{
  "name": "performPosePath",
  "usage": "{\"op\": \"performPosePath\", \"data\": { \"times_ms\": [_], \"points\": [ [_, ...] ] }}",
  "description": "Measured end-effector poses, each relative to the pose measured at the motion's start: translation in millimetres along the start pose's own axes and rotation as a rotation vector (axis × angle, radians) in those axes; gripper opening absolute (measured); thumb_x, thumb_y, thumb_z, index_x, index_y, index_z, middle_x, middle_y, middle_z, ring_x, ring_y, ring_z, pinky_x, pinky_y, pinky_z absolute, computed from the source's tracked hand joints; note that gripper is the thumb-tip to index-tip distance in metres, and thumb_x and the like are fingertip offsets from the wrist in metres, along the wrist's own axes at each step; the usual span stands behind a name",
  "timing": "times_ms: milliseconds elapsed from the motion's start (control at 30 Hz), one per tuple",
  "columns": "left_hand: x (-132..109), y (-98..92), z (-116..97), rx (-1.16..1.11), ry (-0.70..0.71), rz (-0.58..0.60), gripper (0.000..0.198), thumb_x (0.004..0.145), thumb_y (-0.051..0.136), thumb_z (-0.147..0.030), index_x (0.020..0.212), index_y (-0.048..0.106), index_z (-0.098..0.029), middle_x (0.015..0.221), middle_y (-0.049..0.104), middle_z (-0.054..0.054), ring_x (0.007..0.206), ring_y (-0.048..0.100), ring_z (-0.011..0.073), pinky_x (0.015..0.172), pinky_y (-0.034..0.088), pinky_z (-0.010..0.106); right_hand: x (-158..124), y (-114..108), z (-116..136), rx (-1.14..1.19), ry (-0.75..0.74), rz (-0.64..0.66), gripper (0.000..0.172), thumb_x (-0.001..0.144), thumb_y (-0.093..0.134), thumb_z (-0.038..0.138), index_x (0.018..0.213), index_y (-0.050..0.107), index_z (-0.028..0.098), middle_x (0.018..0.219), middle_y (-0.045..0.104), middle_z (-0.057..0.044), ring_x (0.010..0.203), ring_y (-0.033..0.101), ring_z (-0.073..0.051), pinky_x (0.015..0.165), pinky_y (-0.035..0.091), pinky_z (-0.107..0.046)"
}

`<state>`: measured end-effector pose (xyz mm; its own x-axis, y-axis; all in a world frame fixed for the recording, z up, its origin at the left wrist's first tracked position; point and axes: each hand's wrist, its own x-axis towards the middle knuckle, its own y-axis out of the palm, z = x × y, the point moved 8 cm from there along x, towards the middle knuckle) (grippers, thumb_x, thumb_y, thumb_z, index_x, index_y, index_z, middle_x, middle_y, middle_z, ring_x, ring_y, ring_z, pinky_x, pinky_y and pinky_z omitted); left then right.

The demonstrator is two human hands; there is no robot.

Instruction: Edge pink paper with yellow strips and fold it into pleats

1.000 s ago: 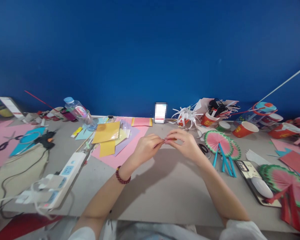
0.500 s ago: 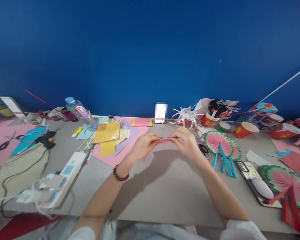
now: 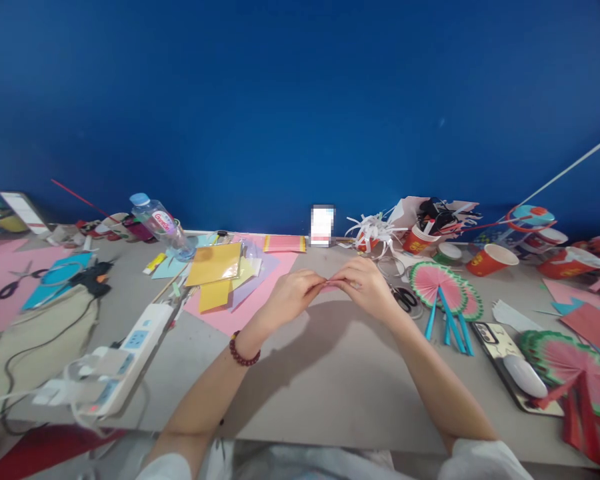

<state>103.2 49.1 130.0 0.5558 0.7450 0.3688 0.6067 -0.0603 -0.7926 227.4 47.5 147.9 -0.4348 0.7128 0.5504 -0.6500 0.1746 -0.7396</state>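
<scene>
Here, the left grip and right grip pinch pink paper; a red cup holds black items.

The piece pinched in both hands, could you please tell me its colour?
The pinched piece is pink, best seen in the head view.

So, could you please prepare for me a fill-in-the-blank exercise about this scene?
1. The left hand and right hand pinch a small ____ piece.
2. A beaded bracelet circles the person's ____ wrist.
3. The bottle has a ____ cap.
4. The mouse on the phone is ____.

Missing words: pink; left; blue; white.
</scene>
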Motion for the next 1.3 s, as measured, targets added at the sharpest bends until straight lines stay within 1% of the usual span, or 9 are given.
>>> {"op": "performPosePath", "data": {
  "times_ms": [67, 133, 367, 600, 767, 867, 1000, 1133, 1300],
  "points": [
    [0.2, -2.5, 3.2, -0.026, -0.014, 0.004, 0.026, 0.096, 0.043, -0.028, 0.101, 0.067, -0.022, 0.087, 0.068, 0.002, 0.081, 0.061, 0.0143, 0.069, 0.044, 0.024, -0.2, -1.8, -2.8, 0.002, 0.007, -0.027, 0.022, 0.09, 0.056, 0.032, 0.076, 0.07, 0.021, 0.069, 0.066, -0.004, 0.072, 0.056, -0.018, 0.07, 0.037, -0.033],
    [0.7, -7.3, 6.6, -0.037, -0.035, -0.006, 0.025, 0.095, 0.045, -0.029, 0.102, 0.067, -0.023, 0.09, 0.069, 0.001, 0.084, 0.061, 0.0149, 0.071, 0.046, 0.025, -0.1, -5.1, -4.1, 0.01, 0.003, -0.047, 0.022, 0.089, 0.056, 0.031, 0.075, 0.07, 0.021, 0.068, 0.065, -0.004, 0.072, 0.055, -0.018, 0.07, 0.037, -0.033],
    [1.7, -16.7, 6.1, -0.035, -0.035, -0.032, 0.025, 0.094, 0.047, -0.029, 0.09, 0.07, -0.021, 0.08, 0.069, 0.001, 0.078, 0.061, 0.0144, 0.066, 0.045, 0.024, 1.4, -10.9, -3.8, 0.016, 0.008, -0.038, 0.022, 0.088, 0.057, 0.03, 0.073, 0.069, 0.02, 0.066, 0.064, -0.004, 0.069, 0.054, -0.018, 0.069, 0.038, -0.032],
    [-0.8, -10.7, -5.0, 0.104, 0.052, -0.096, 0.028, 0.094, 0.047, -0.028, 0.08, 0.07, -0.019, 0.074, 0.068, 0.001, 0.07, 0.057, 0.0144, 0.064, 0.04, 0.027, -0.7, -2.7, 1.7, -0.077, 0.0, 0.027, 0.019, 0.09, 0.056, 0.03, 0.08, 0.07, 0.022, 0.076, 0.069, -0.004, 0.079, 0.057, -0.019, 0.076, 0.035, -0.033],
    [-0.1, -10.4, -5.6, 0.056, 0.018, -0.004, 0.031, 0.095, 0.044, -0.032, 0.084, 0.07, -0.021, 0.074, 0.067, 0.002, 0.074, 0.057, 0.0153, 0.065, 0.041, 0.026, -0.7, 2.3, 7.0, -0.088, -0.021, 0.006, 0.023, 0.09, 0.055, 0.031, 0.075, 0.069, 0.021, 0.068, 0.066, -0.003, 0.073, 0.056, -0.017, 0.075, 0.033, -0.033],
    [0.2, -18.4, 2.2, -0.014, -0.063, 0.042, 0.028, 0.093, 0.047, -0.037, 0.088, 0.071, -0.023, 0.078, 0.069, 0.001, 0.078, 0.059, 0.016, 0.067, 0.043, 0.026, -0.8, 1.7, 3.3, -0.078, -0.011, -0.005, 0.024, 0.091, 0.053, 0.031, 0.075, 0.068, 0.021, 0.068, 0.066, -0.003, 0.072, 0.055, -0.017, 0.074, 0.033, -0.033],
    [-0.7, -29.9, 9.2, -0.068, -0.117, 0.039, 0.029, 0.091, 0.049, -0.042, 0.09, 0.072, -0.023, 0.08, 0.069, 0.002, 0.08, 0.06, 0.0168, 0.069, 0.045, 0.027, -1.0, -0.9, -2.9, -0.038, -0.001, -0.016, 0.023, 0.09, 0.055, 0.031, 0.074, 0.068, 0.021, 0.068, 0.065, -0.003, 0.072, 0.055, -0.017, 0.072, 0.033, -0.032],
    [-1.1, -32.9, 9.5, -0.075, -0.094, 0.013, 0.033, 0.091, 0.049, -0.045, 0.087, 0.072, -0.022, 0.078, 0.069, 0.002, 0.076, 0.06, 0.016, 0.067, 0.045, 0.027, -0.8, -2.1, -3.8, -0.038, 0.0, -0.013, 0.022, 0.09, 0.055, 0.029, 0.074, 0.068, 0.021, 0.067, 0.065, -0.003, 0.072, 0.054, -0.017, 0.073, 0.033, -0.032],
    [-1.1, -30.6, 1.7, 0.024, -0.011, -0.05, 0.033, 0.093, 0.048, -0.04, 0.08, 0.072, -0.021, 0.069, 0.067, 0.001, 0.068, 0.059, 0.0141, 0.063, 0.042, 0.026, -0.9, 3.0, 1.4, -0.068, -0.004, 0.04, 0.02, 0.09, 0.055, 0.029, 0.078, 0.068, 0.02, 0.073, 0.068, -0.004, 0.077, 0.055, -0.018, 0.074, 0.032, -0.032]
  ]
}}
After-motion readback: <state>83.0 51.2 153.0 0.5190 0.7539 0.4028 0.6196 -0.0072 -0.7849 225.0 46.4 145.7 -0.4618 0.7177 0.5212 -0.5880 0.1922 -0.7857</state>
